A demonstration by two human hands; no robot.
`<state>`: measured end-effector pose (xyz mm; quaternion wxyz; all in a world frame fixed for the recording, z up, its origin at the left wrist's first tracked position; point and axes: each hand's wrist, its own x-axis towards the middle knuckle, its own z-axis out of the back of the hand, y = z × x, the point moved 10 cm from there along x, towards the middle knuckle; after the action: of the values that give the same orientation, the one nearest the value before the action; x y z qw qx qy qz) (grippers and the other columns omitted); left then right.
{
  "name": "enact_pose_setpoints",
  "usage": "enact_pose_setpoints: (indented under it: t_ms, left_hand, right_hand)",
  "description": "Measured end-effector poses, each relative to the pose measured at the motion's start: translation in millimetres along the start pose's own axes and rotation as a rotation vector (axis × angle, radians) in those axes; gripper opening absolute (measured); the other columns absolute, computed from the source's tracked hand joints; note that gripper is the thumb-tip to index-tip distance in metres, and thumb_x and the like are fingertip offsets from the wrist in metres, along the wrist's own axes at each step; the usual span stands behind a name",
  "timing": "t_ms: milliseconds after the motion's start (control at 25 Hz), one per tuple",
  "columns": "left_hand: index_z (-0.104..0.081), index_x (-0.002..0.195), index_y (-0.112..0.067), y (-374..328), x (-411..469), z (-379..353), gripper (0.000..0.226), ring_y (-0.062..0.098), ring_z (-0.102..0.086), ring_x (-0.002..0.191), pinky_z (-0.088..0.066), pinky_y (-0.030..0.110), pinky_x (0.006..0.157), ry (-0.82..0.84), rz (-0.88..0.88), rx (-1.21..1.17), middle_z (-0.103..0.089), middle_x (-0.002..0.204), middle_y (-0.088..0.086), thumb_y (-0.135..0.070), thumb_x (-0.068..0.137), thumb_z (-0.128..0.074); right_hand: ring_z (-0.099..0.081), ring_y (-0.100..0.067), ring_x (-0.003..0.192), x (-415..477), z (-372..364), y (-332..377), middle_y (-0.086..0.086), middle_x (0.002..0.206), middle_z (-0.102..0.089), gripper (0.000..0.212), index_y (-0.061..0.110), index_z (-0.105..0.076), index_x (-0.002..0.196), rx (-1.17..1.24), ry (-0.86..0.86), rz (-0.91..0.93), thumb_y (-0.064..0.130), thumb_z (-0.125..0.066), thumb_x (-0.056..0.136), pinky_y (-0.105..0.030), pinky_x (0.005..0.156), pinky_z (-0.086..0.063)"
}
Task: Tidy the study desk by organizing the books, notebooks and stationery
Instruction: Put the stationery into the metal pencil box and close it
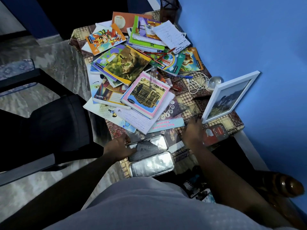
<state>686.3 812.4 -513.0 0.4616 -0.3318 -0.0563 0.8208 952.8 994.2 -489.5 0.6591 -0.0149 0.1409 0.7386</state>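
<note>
At the near edge of the counter (187,98), the left hand (119,146) grips an open tin (149,151) by its left end; the right hand (192,133) (blurred, grip unclear) is beside a frame (232,93), notebooks (146,95) heaped beyond.

Shiny metal geometry tin (152,166), glossy paper notebook covers (127,64), patterned cloth table cover (194,97), white-painted picture frame (214,90).

A: Where does the view look from?
B: The person's head, wide-angle, facing forward and steeply down on the desk (187,97).
A: How near?
B: Close; left hand (119,146) and right hand (192,131) sit low in frame, books (127,63) just beyond them.
</note>
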Motion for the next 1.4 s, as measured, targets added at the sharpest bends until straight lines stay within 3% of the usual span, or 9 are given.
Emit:
enact_pose_setpoints:
  t_ms: [160, 320, 560, 840, 1000, 1120, 1200, 1280, 1400]
  left_hand:
    - [-0.053, 0.101, -0.028, -4.8, 1.8, 2.2, 0.044, 0.022, -0.065, 0.089, -0.043, 0.025, 0.069, -0.027, 0.003, -0.007, -0.064, 0.094, -0.003, -0.058, 0.073, -0.068]
    - [-0.052, 0.099, -0.027, -5.1, -0.1, 0.4, 0.041, 0.018, -0.062, 0.076, -0.039, 0.023, 0.063, -0.039, 0.002, -0.017, -0.061, 0.074, -0.007, -0.057, 0.075, -0.067]
    - [-0.054, 0.098, -0.026, 2.0, 0.5, -5.1, 0.039, 0.020, -0.064, 0.073, -0.042, 0.025, 0.060, -0.044, -0.009, -0.067, -0.058, 0.067, -0.007, -0.054, 0.076, -0.068]
    - [-0.053, 0.095, -0.031, 0.4, 4.0, -4.3, 0.032, 0.018, -0.065, 0.077, -0.045, 0.025, 0.064, -0.015, -0.004, -0.048, -0.067, 0.080, -0.003, -0.053, 0.076, -0.066]
    - [-0.054, 0.099, -0.028, -0.8, 0.7, -0.8, 0.029, 0.018, -0.065, 0.077, -0.045, 0.025, 0.064, -0.007, -0.022, -0.069, -0.068, 0.086, -0.001, -0.046, 0.079, -0.066]
    - [-0.056, 0.099, -0.024, -0.3, -3.8, -0.8, 0.025, 0.017, -0.061, 0.075, -0.039, 0.023, 0.059, 0.008, -0.030, -0.121, -0.065, 0.079, -0.004, -0.037, 0.080, -0.067]
    - [-0.057, 0.096, -0.026, 3.0, -5.5, -1.9, 0.024, 0.015, -0.058, 0.071, -0.036, 0.022, 0.055, 0.019, -0.028, -0.167, -0.059, 0.071, -0.010, -0.036, 0.079, -0.069]
    - [-0.057, 0.094, -0.027, 6.3, -7.1, -1.2, 0.022, 0.010, -0.056, 0.066, -0.035, 0.020, 0.053, 0.020, -0.042, -0.177, -0.055, 0.068, -0.012, -0.037, 0.079, -0.070]
    - [-0.057, 0.093, -0.027, 10.2, -7.6, 2.0, 0.020, 0.009, -0.055, 0.063, -0.035, 0.022, 0.053, 0.013, -0.061, -0.203, -0.055, 0.064, -0.011, -0.037, 0.080, -0.069]
  right_hand:
    - [-0.034, -0.044, 0.130, 21.8, -19.5, -2.5, -0.034, 0.140, -0.030, 0.068, -0.004, -0.028, 0.139, -0.027, 0.208, -0.147, 0.011, -0.064, 0.084, -0.043, 0.107, -0.037]
    - [-0.027, -0.047, 0.135, 23.8, -25.3, -3.8, -0.032, 0.148, -0.019, 0.086, 0.002, -0.022, 0.142, 0.058, 0.249, -0.281, 0.025, -0.074, 0.077, -0.048, 0.111, -0.033]
    - [-0.034, -0.050, 0.128, 18.3, -24.4, -12.2, -0.028, 0.145, -0.021, 0.081, 0.006, -0.030, 0.135, 0.087, 0.177, -0.308, 0.019, -0.078, 0.071, -0.058, 0.107, -0.031]
    - [-0.046, -0.043, 0.120, 13.6, 2.2, -12.1, -0.025, 0.128, -0.048, 0.064, 0.004, -0.036, 0.130, 0.089, 0.001, -0.252, 0.010, -0.073, 0.077, -0.050, 0.096, -0.039]
    - [-0.063, -0.040, 0.094, -0.1, 35.3, 5.5, -0.020, 0.103, -0.064, 0.045, 0.003, -0.048, 0.113, 0.145, -0.201, -0.109, 0.000, -0.071, 0.074, -0.045, 0.072, -0.054]
    - [-0.061, -0.036, 0.087, -26.8, 65.7, 32.6, -0.017, 0.100, -0.065, 0.042, 0.006, -0.054, 0.112, 0.089, -0.405, 0.060, 0.000, -0.070, 0.074, -0.036, 0.062, -0.046]
    - [-0.060, -0.030, 0.085, -47.3, 74.3, 48.6, -0.014, 0.097, -0.065, 0.030, 0.006, -0.060, 0.110, 0.225, -0.481, 0.185, 0.001, -0.066, 0.081, -0.030, 0.062, -0.040]
    - [-0.062, -0.023, 0.083, -51.9, 58.3, 53.8, -0.009, 0.091, -0.066, 0.021, 0.008, -0.062, 0.107, 0.552, -0.331, 0.225, 0.006, -0.066, 0.086, -0.026, 0.063, -0.042]
    - [-0.065, -0.018, 0.068, -46.6, 3.3, 58.4, -0.006, 0.073, -0.066, 0.023, 0.004, -0.063, 0.097, 1.014, 0.127, 0.090, 0.009, -0.076, 0.080, -0.026, 0.064, -0.051]
